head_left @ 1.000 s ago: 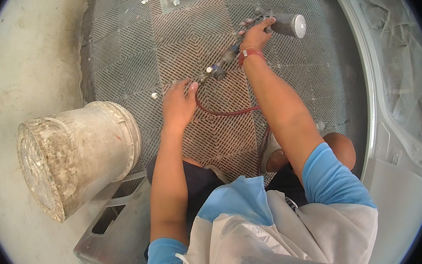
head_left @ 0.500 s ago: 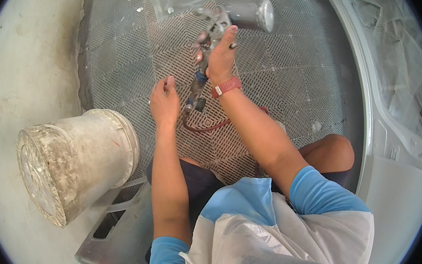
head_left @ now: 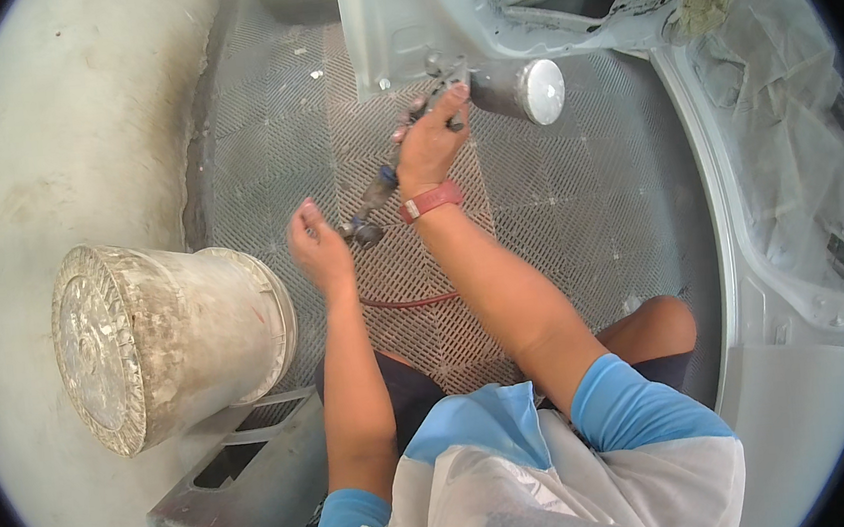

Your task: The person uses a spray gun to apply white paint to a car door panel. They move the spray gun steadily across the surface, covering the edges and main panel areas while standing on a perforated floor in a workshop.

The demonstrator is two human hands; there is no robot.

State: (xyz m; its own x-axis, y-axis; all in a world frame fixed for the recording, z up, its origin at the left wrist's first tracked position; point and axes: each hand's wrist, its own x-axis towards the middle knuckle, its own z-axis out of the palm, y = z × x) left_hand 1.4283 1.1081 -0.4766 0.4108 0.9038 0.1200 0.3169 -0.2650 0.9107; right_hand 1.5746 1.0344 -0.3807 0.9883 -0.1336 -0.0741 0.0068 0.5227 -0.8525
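Note:
My right hand [head_left: 429, 147] is closed around the grip of a spray gun [head_left: 440, 96], and a red watch [head_left: 432, 201] is on that wrist. The gun's dark cylindrical cup with a pale lid [head_left: 545, 92] sticks out to the right. From the grip, an air fitting with a blue ring [head_left: 387, 174] runs down toward my left hand. A red hose [head_left: 410, 303] curves over the floor mat. My left hand [head_left: 320, 247] is raised beside the fitting's lower end, its fingers loosely curled and apart, holding nothing.
A pale car body panel [head_left: 392, 35] hangs just beyond the gun. At right stands a door-opening frame [head_left: 711, 178] with clear plastic sheeting [head_left: 780, 112]. To my left lie a stained white bucket [head_left: 186, 324] and a grey box-like piece [head_left: 251, 489]. Ridged matting [head_left: 556, 191] covers the floor.
The view has shifted, so more of the car panel and a round dark object at the top show. The gun has tilted, its cup lid facing me more. My left hand is nearer the fitting's end.

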